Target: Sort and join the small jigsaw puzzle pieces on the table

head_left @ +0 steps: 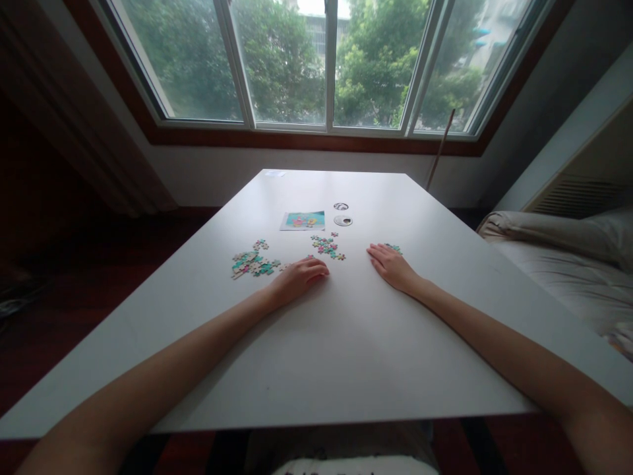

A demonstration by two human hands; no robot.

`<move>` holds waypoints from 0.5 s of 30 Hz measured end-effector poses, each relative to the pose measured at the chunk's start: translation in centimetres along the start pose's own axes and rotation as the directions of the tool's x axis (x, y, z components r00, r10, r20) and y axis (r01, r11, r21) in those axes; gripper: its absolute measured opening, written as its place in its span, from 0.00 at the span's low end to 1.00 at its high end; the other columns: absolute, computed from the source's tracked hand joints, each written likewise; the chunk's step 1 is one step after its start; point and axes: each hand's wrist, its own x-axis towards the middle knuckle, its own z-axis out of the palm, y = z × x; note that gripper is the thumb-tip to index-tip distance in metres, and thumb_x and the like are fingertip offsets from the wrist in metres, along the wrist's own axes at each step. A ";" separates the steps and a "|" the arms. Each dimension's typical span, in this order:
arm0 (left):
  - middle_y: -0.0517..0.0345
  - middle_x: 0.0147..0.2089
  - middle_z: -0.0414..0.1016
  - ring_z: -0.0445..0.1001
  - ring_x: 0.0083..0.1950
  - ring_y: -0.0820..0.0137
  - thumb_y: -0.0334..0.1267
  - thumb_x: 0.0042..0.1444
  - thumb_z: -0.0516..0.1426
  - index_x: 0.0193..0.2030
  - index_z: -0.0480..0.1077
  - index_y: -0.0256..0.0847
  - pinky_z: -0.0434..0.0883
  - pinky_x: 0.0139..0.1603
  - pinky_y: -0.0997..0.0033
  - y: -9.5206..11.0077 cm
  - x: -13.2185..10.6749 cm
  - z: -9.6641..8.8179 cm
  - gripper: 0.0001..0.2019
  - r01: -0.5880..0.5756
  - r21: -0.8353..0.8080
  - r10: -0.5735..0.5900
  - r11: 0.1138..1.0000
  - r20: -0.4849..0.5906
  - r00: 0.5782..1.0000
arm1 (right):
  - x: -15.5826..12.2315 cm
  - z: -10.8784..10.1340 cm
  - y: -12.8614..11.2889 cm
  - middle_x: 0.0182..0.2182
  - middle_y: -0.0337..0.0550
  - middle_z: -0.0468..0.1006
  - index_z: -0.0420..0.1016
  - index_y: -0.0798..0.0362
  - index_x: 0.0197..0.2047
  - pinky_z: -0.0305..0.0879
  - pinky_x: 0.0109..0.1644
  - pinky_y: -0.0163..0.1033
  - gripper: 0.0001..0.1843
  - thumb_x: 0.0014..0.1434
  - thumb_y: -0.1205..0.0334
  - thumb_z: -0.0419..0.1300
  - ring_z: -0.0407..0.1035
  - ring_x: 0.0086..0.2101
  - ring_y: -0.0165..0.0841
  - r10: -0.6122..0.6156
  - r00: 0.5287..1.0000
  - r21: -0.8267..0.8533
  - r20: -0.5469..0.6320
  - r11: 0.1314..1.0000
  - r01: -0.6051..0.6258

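Observation:
My left hand [301, 277] rests on the white table, palm down, its fingers loosely stretched to the right with nothing visible in them. Just left of it lies a heap of jigsaw puzzle pieces [253, 262], green, pink and cardboard-grey. Beyond its fingertips spreads a smaller cluster of puzzle pieces [327, 246]. My right hand [390, 265] lies flat on the table, fingers extended. A few more puzzle pieces [395, 249] peek out behind its knuckles, partly hidden. Farther back is a colourful picture sheet [304, 221] with a turquoise ground.
Two round black-and-white items [343, 220] lie beside the sheet. The white table [346, 356] narrows toward a window [326, 66] at the back. A thin stick [441, 148] leans at the wall. To the right stands a bed or couch with pale bedding [554, 264].

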 end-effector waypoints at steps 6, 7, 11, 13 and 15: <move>0.52 0.46 0.73 0.72 0.48 0.65 0.40 0.64 0.53 0.44 0.71 0.42 0.71 0.45 0.69 0.2 -0.1 0.1 0.08 0.202 0.220 -0.198 0.954 -0.038 0.979 | 0.0 0.1 0.2 0.62 0.52 0.67 0.69 0.58 0.61 0.56 0.67 0.53 0.24 0.67 0.60 0.45 0.60 0.63 0.43 -0.007 1.000 0.002 -0.003 1.000 0.007; 0.52 0.44 0.73 0.72 0.46 0.65 0.41 0.62 0.54 0.43 0.70 0.41 0.71 0.42 0.68 0.3 -0.1 0.1 0.08 0.247 0.248 -0.243 0.937 -0.047 0.969 | 0.0 0.1 0.2 0.62 0.52 0.67 0.69 0.59 0.61 0.56 0.67 0.53 0.24 0.67 0.60 0.45 0.60 0.63 0.43 -0.006 1.000 0.001 0.000 1.000 0.006; 0.55 0.38 0.71 0.71 0.41 0.66 0.45 0.60 0.56 0.38 0.66 0.40 0.69 0.38 0.69 0.4 0.0 0.1 0.10 0.340 0.276 -0.338 0.899 -0.059 0.939 | 0.0 0.1 0.2 0.62 0.52 0.67 0.69 0.56 0.61 0.56 0.66 0.55 0.24 0.67 0.60 0.45 0.60 0.63 0.43 -0.010 1.000 0.002 0.002 1.000 0.010; 0.57 0.36 0.70 0.70 0.39 0.67 0.44 0.61 0.56 0.38 0.65 0.41 0.68 0.38 0.70 0.4 0.1 0.1 0.09 0.328 0.254 -0.329 0.910 -0.041 0.943 | 0.0 0.1 0.2 0.62 0.51 0.67 0.69 0.55 0.61 0.56 0.66 0.56 0.24 0.67 0.60 0.44 0.60 0.63 0.44 -0.010 1.000 0.002 -0.001 1.000 0.010; 0.58 0.36 0.70 0.69 0.38 0.68 0.42 0.62 0.54 0.38 0.65 0.41 0.67 0.38 0.70 0.4 0.0 0.0 0.07 0.295 0.222 -0.299 0.929 -0.018 0.954 | 0.0 0.1 0.2 0.62 0.51 0.67 0.69 0.56 0.61 0.56 0.66 0.55 0.24 0.67 0.60 0.45 0.60 0.62 0.44 -0.007 1.000 0.001 -0.002 1.000 0.007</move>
